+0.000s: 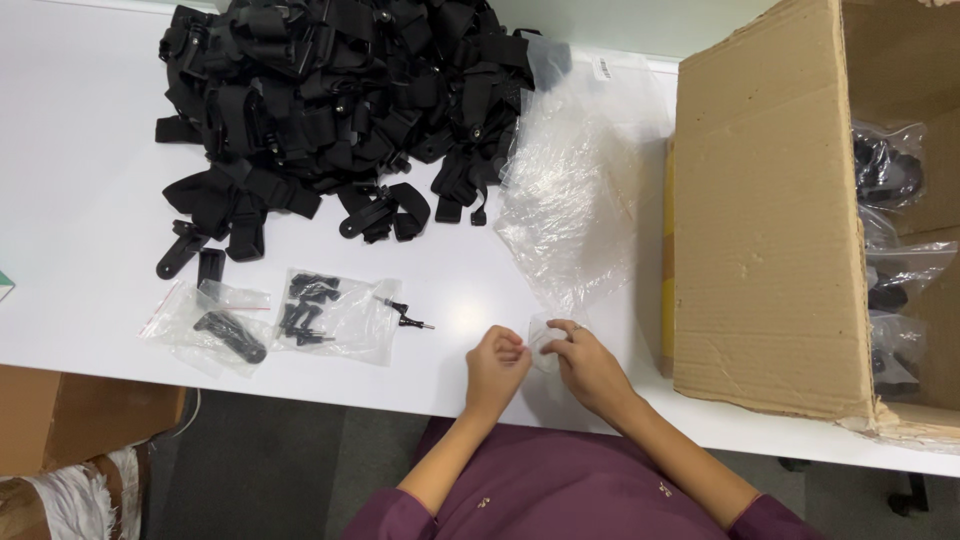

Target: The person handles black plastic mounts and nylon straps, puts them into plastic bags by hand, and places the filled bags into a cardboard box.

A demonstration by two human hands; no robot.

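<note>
Working: we are pinching a small clear bag [543, 350] between both hands at the near edge of the white table [80, 200].
Left hand: our left hand [497, 362] is curling into a loose fist, thumb and forefinger pressing together on the bag's left edge.
Right hand: our right hand [583, 362] is gripping the bag's right side, fingers bent and closed on the film.
Done so far: two filled clear bags [270, 322] of small black parts are lying flat to our left, and more bagged pieces are sitting inside the cardboard box [770, 220] on the right.
Left to do: we are judging most of it is waiting, since a large pile of black straps [330, 90] is covering the far side.
Loose part: a black screw [405, 313] is lying just beside the filled bags.
In the way: crumpled clear plastic sheeting [570, 190] is spreading between pile and box, near our hands.
</note>
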